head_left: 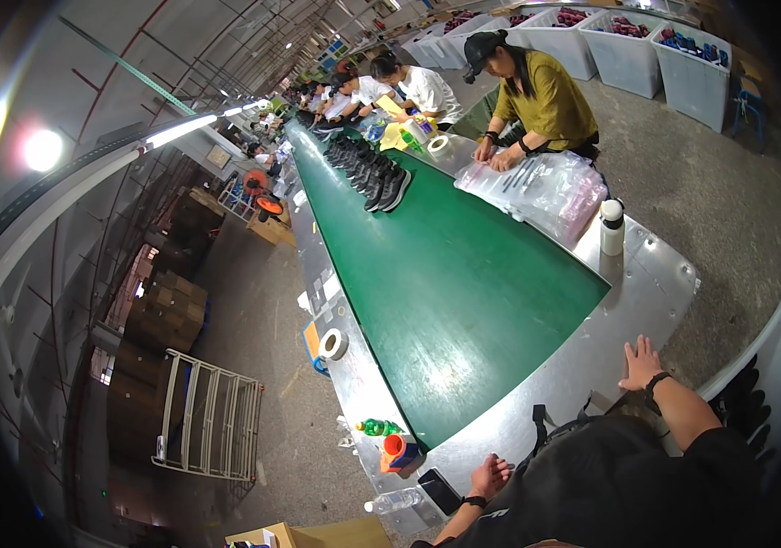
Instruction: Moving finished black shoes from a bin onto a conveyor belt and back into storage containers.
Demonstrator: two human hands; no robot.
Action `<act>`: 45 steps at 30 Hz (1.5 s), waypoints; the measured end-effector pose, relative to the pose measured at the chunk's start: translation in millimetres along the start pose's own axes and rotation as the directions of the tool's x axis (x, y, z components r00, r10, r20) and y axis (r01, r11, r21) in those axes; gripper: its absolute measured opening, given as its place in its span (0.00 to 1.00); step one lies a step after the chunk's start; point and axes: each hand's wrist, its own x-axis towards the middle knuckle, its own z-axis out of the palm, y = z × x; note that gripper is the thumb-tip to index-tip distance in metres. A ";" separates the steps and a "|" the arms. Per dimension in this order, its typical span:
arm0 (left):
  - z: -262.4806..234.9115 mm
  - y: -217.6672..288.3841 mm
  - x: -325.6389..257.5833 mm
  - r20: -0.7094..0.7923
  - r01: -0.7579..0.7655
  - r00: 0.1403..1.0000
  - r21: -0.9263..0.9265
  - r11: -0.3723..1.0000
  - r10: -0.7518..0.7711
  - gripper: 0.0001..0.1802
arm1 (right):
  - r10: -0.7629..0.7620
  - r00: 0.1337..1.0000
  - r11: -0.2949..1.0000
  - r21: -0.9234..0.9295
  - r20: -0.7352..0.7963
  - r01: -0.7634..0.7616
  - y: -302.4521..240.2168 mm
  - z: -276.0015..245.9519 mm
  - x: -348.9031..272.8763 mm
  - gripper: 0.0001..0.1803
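My left hand [491, 476] is over the near metal edge of the table, beside a dark smartphone [440, 491]. Its fingers are loosely curled in, and nothing shows in them. My right hand [642, 366] is spread at the right near edge of the metal tabletop [582, 352], fingers apart and holding nothing. Whether it touches the metal, I cannot tell. Ahead of both hands lies the green conveyor belt [464, 301]. Rows of dark shoes [374, 172] stand farther up on it.
Left of the belt's near end are a green bottle [379, 427], an orange-rimmed container [396, 447], a clear plastic bottle [394, 500] and a tape roll [332, 343]. A white flask [612, 228] stands at the right. A co-worker [546, 100] handles clear plastic bags [546, 187].
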 end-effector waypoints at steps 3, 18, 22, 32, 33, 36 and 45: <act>1.2 0.2 -0.3 -0.008 -0.002 1.000 0.002 1.000 0.002 0.19 | 0.002 1.000 1.000 -0.002 0.003 -0.002 0.0 -0.7 0.0 0.61; 4.1 2.1 -2.9 -0.022 -0.007 1.000 0.008 1.000 0.007 0.20 | -0.004 1.000 1.000 -0.006 -0.002 0.004 0.6 1.0 0.2 0.61; 0.4 0.7 0.6 -0.020 -0.017 1.000 0.016 1.000 0.017 0.21 | 0.000 1.000 1.000 -0.011 0.003 0.000 -1.5 -0.3 0.2 0.61; -1.2 1.2 2.1 -0.010 -0.010 1.000 0.021 1.000 0.011 0.20 | -0.009 1.000 1.000 -0.015 -0.005 0.009 -0.2 1.9 2.0 0.62; -0.4 1.2 1.7 -0.009 -0.016 1.000 0.019 1.000 0.017 0.20 | -0.008 1.000 1.000 -0.020 -0.002 0.008 0.2 2.0 2.4 0.62; 1.0 0.9 0.5 -0.009 -0.025 1.000 0.012 1.000 0.026 0.20 | -0.006 1.000 1.000 -0.027 -0.003 0.006 0.7 3.0 2.5 0.62; -0.4 -0.2 1.8 -0.027 -0.026 0.999 0.033 0.999 0.026 0.20 | -0.005 1.000 1.000 -0.015 -0.002 0.005 0.2 1.7 0.4 0.62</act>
